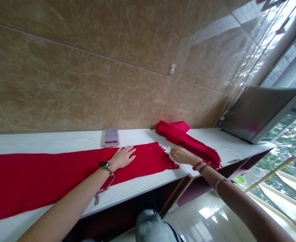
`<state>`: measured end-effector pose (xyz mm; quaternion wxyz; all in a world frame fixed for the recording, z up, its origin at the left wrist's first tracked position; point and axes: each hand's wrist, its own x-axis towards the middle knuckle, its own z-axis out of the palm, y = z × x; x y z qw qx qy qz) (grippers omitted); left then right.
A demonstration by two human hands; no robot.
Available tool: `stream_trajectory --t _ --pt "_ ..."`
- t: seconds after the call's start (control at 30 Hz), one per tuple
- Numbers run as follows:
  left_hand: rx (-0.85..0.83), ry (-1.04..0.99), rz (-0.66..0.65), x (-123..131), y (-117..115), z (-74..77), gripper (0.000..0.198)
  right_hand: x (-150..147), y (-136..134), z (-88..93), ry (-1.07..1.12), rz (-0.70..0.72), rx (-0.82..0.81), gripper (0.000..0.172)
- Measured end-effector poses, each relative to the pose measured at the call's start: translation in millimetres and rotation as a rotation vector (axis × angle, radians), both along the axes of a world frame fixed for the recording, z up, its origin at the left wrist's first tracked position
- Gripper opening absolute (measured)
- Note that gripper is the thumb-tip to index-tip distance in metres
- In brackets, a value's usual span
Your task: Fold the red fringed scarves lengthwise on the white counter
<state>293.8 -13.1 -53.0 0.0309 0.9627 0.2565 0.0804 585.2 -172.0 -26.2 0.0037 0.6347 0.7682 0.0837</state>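
A long red scarf (69, 168) lies spread along the white counter, its fringed end pointing right. Flat on it, a little short of the fringe, rests my left hand (122, 157) with the fingers spread. My right hand (182, 155) is just beyond the fringe, low over the counter. Its fingers are curled together beside the strands; whether a strand is between them is hidden. Behind my right hand, a second red scarf (180, 134) lies folded over itself, its fringe under or behind my right wrist.
A phone (111, 138) lies on the counter (49, 143) close to the brown marbled wall. A grey metallic box-like appliance (256, 112) stands at the counter's right end by a window. Below are open shelves and a green object (239, 179).
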Motion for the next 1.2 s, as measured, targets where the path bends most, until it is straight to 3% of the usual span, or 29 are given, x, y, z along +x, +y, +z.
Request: stream_trajectory --t 0.1,0.2,0.3,0.37,0.5,0.63,0.8,0.97,1.1,1.2 --pt "0.0 -0.004 0.002 0.5 -0.2 -0.1 0.047 -3.3 -2.9 9.9 0.078 0.025 0.096 0.021" --pt "0.014 -0.001 -0.001 0.1 -0.5 -0.7 0.047 -47.3 13.2 11.1 0.221 0.135 0.218 0.024" --pt "0.044 -0.005 0.02 -1.5 -1.5 -1.1 0.046 -92.4 35.1 -4.0 0.232 0.173 0.209 0.043" --pt "0.052 0.008 0.051 -3.1 -2.8 -1.0 0.047 -103.8 43.2 -18.9 0.197 0.157 0.126 0.052" --pt "-0.005 0.074 0.078 -5.6 -5.9 0.5 0.051 -79.4 36.8 -40.4 0.108 0.093 0.072 0.05" --pt "-0.003 0.066 0.074 -5.2 -7.6 1.9 0.051 -50.7 25.0 -34.1 -0.003 0.058 0.052 0.044" --pt "0.009 0.066 0.068 -3.8 -7.7 0.8 0.052 -83.7 54.6 -15.0 0.066 -0.034 0.17 0.05" --pt "-0.012 0.058 0.129 -6.3 -7.9 -0.1 0.055 -120.3 96.8 -30.5 0.133 -0.017 0.115 0.049" --pt "-0.061 0.084 0.234 -10.6 -9.4 2.7 0.055 -107.2 100.8 -49.3 0.134 -0.049 0.102 0.049" --pt "-0.08 0.086 0.233 -11.3 -11.6 4.9 0.055 -90.4 96.0 -54.0 0.128 -0.047 0.106 0.05"
